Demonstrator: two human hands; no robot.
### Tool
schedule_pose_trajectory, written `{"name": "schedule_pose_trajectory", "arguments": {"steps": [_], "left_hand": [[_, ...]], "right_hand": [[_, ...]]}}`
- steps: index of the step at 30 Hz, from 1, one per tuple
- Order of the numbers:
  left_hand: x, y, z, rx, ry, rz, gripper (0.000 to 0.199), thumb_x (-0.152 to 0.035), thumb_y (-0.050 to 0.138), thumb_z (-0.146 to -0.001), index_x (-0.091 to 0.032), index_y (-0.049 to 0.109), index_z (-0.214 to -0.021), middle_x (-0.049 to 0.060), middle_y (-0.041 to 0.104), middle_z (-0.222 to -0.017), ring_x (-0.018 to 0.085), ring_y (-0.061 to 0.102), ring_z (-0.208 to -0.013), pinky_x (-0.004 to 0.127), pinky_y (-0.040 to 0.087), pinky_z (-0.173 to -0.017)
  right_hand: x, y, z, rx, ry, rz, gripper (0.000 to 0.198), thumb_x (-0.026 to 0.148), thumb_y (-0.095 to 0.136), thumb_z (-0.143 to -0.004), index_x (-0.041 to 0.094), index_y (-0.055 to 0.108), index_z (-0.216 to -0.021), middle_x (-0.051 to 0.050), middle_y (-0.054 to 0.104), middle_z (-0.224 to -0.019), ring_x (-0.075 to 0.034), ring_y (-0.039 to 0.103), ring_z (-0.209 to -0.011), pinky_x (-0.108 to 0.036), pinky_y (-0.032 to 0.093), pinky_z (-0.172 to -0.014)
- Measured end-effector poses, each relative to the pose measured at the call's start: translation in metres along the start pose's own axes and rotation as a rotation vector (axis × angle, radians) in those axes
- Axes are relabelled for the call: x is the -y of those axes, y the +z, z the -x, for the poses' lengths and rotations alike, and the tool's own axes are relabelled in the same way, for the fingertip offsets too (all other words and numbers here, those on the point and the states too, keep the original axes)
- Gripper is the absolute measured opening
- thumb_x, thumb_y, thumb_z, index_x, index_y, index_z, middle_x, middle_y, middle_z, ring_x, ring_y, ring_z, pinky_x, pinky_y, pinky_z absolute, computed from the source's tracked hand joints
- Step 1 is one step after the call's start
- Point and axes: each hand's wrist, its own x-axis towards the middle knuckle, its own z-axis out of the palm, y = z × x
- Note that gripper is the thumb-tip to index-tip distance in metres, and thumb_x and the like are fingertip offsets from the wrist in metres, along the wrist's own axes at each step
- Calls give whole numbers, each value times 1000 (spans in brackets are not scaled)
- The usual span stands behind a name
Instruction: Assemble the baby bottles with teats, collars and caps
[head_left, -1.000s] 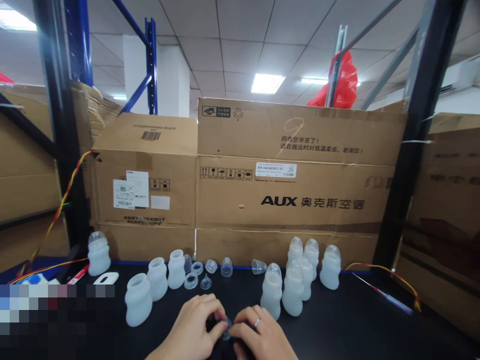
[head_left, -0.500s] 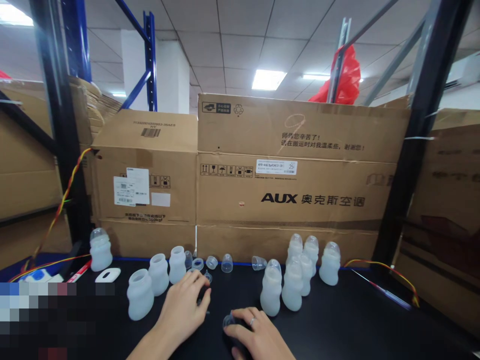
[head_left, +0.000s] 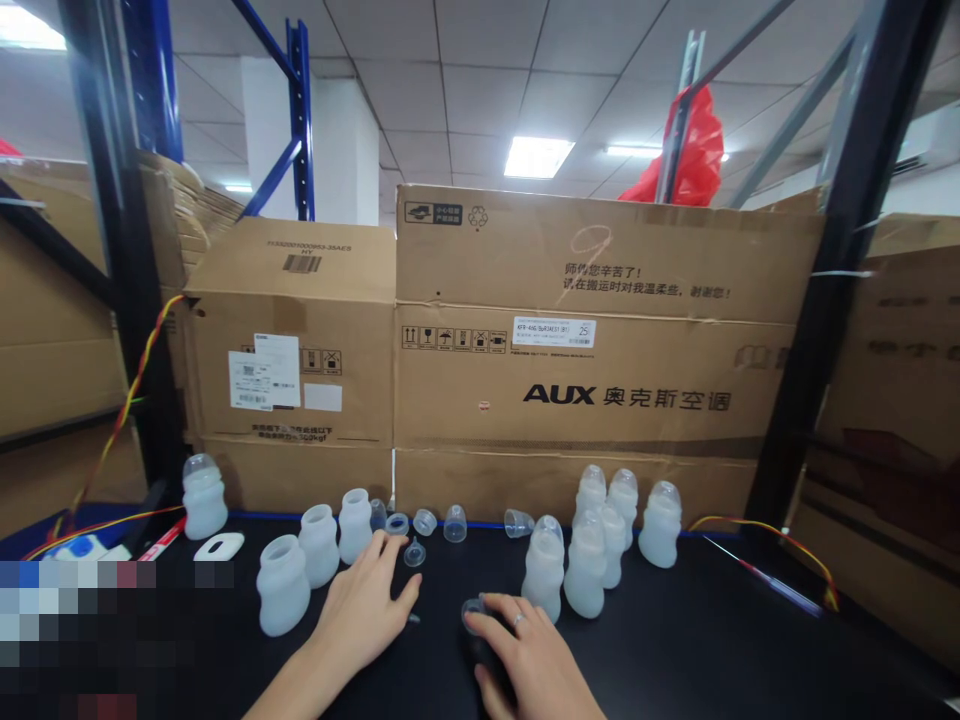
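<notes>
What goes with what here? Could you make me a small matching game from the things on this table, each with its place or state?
Things:
1. left hand
2. right hand
3. lone capped bottle
4. white tag

Places or states:
A. stands far left, by the dark post
B. lies flat on the black table, left of the open bottles
C. wears a ring, fingers on a clear ring part
D. palm down, fingertips near the loose small parts

Pairs: 1-D, 2-C, 3-A, 4-B
</notes>
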Motion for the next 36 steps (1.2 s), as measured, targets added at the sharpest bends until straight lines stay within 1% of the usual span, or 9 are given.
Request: {"name": "schedule_pose_trajectory", "arguments": {"steps": [4,7,13,16,20,24,30,33,36], "left_hand": [[0,-2,0,-2,-63,-5,46,-38,49,-99,-12,60,-135,19,65,-137,38,68,-123,50,53,-94],[2,-3,-2,13,-77,35,37,-42,54,-98,-18,66,-124,13,74,-127,34,70,-120,44,51,-95],[0,-7,-4,20,-67,161,31,-16,62,-89,-26,67,-118,-3,77,-93,19,74,-87,28,49,-74],[-6,-9,-2,-7,-45,198,30,-13,56,-93,-24,67,-118,-2,75,-95,17,72,-85,26,51,-80],[-8,-8,1,-47,-87,176,27,-20,64,-89,-19,71,-115,10,73,-118,31,66,-120,41,47,-101],[-4,-5,2,-14,-152,232,21,-27,66,-85,-16,75,-102,15,77,-104,43,71,-105,56,48,-94],[-24,-3,5,84,-80,668,45,-49,53,-94,-14,73,-115,14,79,-104,30,73,-95,42,56,-89],[-42,-1,13,204,-44,926,63,-64,51,-93,-11,73,-118,16,80,-104,29,75,-96,37,61,-79],[-57,-2,25,263,-26,1086,65,-70,57,-91,-13,75,-118,15,81,-107,29,75,-99,38,61,-83]], "right_hand": [[-4,-8,4,-59,25,-4,51,15,67,-83,30,70,-132,-9,72,-137,-33,70,-118,-46,56,-100],[-6,-10,6,-96,55,8,46,15,65,-86,30,70,-129,-9,72,-134,-33,70,-116,-47,55,-99],[2,-18,3,-190,129,-90,28,10,59,-85,26,63,-107,-6,71,-111,-25,72,-94,-35,57,-84],[9,-28,1,-193,133,-210,13,15,50,-96,26,55,-100,-3,69,-97,-22,71,-86,-31,55,-76],[15,-35,0,-186,178,-326,12,21,41,-104,26,51,-101,-2,69,-90,-21,69,-79,-31,52,-74],[17,-36,0,-149,207,-414,11,21,44,-104,26,52,-111,-3,74,-100,-21,72,-90,-33,52,-83],[19,-35,0,-133,222,-410,15,29,47,-104,25,61,-102,-2,70,-88,-21,66,-78,-32,48,-73],[20,-33,-2,-208,214,-524,19,34,50,-103,23,66,-100,-3,68,-89,-20,63,-77,-31,47,-71],[20,-30,-4,-264,232,-698,21,39,56,-101,21,66,-100,-4,67,-89,-21,62,-77,-31,49,-71]]}}
